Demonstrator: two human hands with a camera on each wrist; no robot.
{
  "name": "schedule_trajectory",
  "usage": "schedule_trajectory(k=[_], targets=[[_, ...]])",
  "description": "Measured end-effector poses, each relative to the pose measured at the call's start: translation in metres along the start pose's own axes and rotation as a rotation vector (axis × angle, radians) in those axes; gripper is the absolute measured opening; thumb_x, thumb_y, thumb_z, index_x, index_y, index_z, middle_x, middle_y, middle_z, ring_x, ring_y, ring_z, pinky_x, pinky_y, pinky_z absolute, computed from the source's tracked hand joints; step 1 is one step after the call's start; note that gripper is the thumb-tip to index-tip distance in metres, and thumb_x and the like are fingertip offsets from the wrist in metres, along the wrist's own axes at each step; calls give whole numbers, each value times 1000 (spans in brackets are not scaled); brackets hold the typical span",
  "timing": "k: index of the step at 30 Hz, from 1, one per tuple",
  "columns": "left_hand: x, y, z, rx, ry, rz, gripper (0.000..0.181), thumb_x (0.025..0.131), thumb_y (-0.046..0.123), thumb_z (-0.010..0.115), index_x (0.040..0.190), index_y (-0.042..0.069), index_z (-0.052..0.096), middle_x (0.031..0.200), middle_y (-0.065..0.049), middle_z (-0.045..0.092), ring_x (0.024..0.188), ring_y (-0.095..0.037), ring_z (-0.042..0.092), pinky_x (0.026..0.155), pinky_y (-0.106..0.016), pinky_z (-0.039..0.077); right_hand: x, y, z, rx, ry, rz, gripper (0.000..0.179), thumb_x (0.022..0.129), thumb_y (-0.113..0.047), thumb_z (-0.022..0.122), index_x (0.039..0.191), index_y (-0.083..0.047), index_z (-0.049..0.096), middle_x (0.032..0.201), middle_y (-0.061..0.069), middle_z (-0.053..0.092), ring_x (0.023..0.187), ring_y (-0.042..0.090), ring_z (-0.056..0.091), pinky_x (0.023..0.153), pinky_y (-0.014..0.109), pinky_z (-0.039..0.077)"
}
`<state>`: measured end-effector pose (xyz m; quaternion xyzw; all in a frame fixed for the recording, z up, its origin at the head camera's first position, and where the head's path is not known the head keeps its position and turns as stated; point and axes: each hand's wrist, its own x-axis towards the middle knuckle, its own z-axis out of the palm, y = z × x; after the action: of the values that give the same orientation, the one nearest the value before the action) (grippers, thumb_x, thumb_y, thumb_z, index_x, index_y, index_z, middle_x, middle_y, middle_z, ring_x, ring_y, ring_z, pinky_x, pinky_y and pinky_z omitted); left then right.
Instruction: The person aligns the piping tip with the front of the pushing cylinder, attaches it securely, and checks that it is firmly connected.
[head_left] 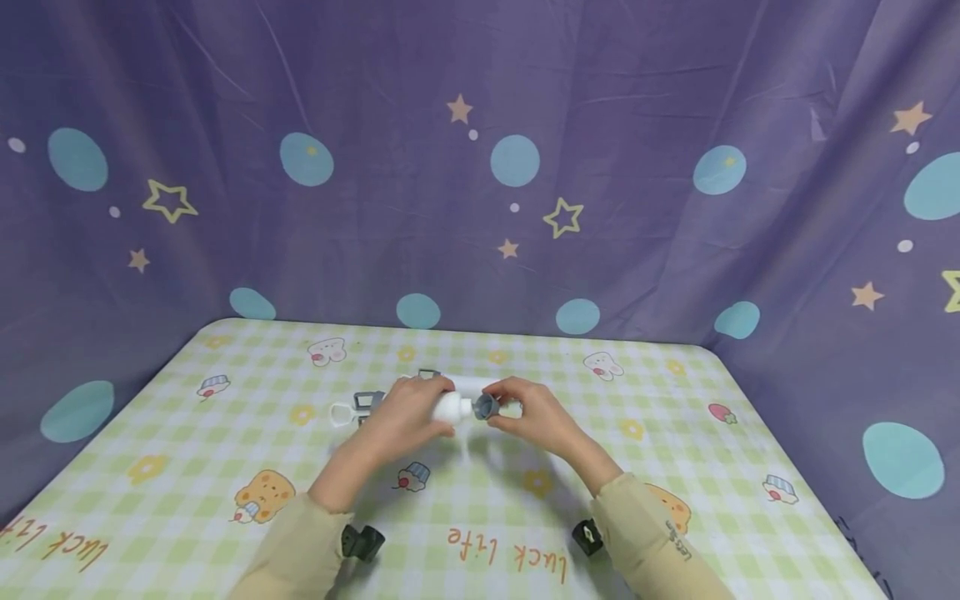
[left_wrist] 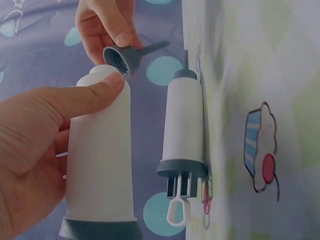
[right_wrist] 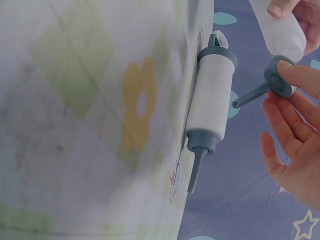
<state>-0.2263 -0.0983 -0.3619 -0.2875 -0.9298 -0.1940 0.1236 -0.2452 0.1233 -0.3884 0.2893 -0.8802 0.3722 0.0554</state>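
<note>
My left hand (head_left: 405, 417) grips the body of a white syringe-like dispenser (left_wrist: 102, 160), its thumb lying near the open neck. A grey flange (head_left: 367, 403) and a white loop handle (head_left: 342, 415) stick out to the left of this hand. With thumb and fingertips my right hand (head_left: 538, 417) pinches a grey nozzle cap (right_wrist: 277, 77). The cap's threaded inside (left_wrist: 117, 59) faces the neck, and its thin spout points away. Cap and neck are close together but apart in the right wrist view.
Behind the hands a second white dispenser (right_wrist: 210, 95) lies on the table, its grey nozzle (right_wrist: 199, 165) attached. A green-and-white checked cloth (head_left: 285, 550) with cartoon prints covers the table. A purple curtain (head_left: 420, 233) hangs beyond the far edge.
</note>
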Motion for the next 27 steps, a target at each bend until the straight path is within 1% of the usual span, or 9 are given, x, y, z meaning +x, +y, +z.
schedule_trajectory(k=[5,8,12,17,22,27], targets=[[4,3,0,-14,9,35,48,65,28,80,105,9,60,96,-3,66,87,-20,59,83,-38,43,0,0,0,2,-6,5,37,76,-15,73,111,-12,63,104,-1,64,90,14,61,82,42,48],[6,3,1,1,12,49,49,64,28,81,104,9,62,97,-3,65,89,-21,60,84,-38,44,1,-1,0,7,-6,-1,37,76,-15,73,111,-10,63,104,1,65,90,16,61,80,42,49],[8,4,1,40,11,66,49,63,30,81,103,9,63,95,-1,64,85,-19,59,81,-36,45,1,-1,0,1,-3,0,36,76,-16,73,111,-10,63,103,1,65,89,16,61,79,43,49],[9,5,1,81,15,90,49,62,32,82,102,10,65,92,0,64,82,-17,59,76,-34,45,1,-3,-1,3,-6,2,35,76,-16,73,109,-11,63,103,0,65,89,16,61,80,43,48],[10,4,1,115,1,95,48,63,34,81,103,12,65,94,1,65,82,-17,60,75,-33,45,0,-6,-2,6,-1,-11,34,76,-16,73,108,-11,63,101,0,65,89,17,61,80,41,48],[12,5,1,135,6,134,47,63,36,80,101,12,66,92,1,65,79,-16,60,74,-32,45,0,-7,-2,11,-2,-22,33,76,-17,73,107,-12,64,100,-2,65,89,13,60,80,38,50]])
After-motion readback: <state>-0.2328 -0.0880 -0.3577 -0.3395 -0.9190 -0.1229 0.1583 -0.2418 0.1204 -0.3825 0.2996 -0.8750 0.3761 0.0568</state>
